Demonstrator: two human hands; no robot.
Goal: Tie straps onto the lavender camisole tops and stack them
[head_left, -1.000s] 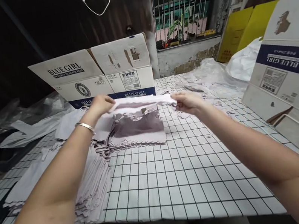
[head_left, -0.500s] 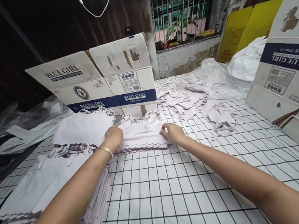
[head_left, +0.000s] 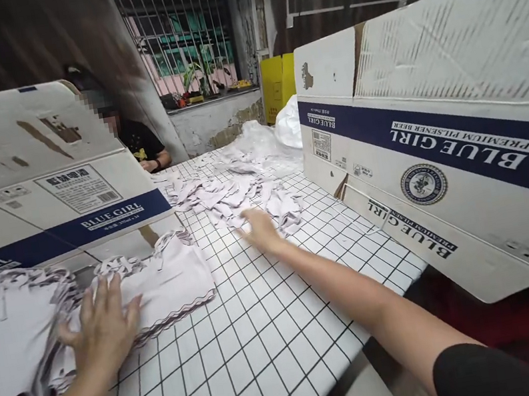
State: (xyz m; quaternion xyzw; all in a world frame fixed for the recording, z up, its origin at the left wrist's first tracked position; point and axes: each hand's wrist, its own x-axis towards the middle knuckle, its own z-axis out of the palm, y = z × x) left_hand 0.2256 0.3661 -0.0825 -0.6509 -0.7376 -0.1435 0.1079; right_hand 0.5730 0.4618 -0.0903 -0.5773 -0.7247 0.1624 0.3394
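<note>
My left hand (head_left: 105, 322) lies with fingers spread on a low stack of pale garments (head_left: 171, 278) with wavy dark edges and small straps along the top. Left of it, a taller stack of the same pale garments (head_left: 18, 334) runs out of the picture. My right hand (head_left: 260, 231) is stretched out over the table, fingers apart and holding nothing. Just beyond it lies a loose, crumpled heap of pale pieces (head_left: 223, 195) with straps.
A Blue Girl carton (head_left: 91, 193) stands behind the stacks. Another large carton (head_left: 419, 152) borders the table's right side. The table wears a grid-patterned cloth (head_left: 232, 365). Clear plastic (head_left: 256, 145) lies at the back. A person in a dark shirt (head_left: 141, 141) sits beyond the left carton.
My view has swung right. My right hand has let go of the stack's right edge and reached toward the loose heap. My left hand has flattened onto the stack. A person has come into view.
</note>
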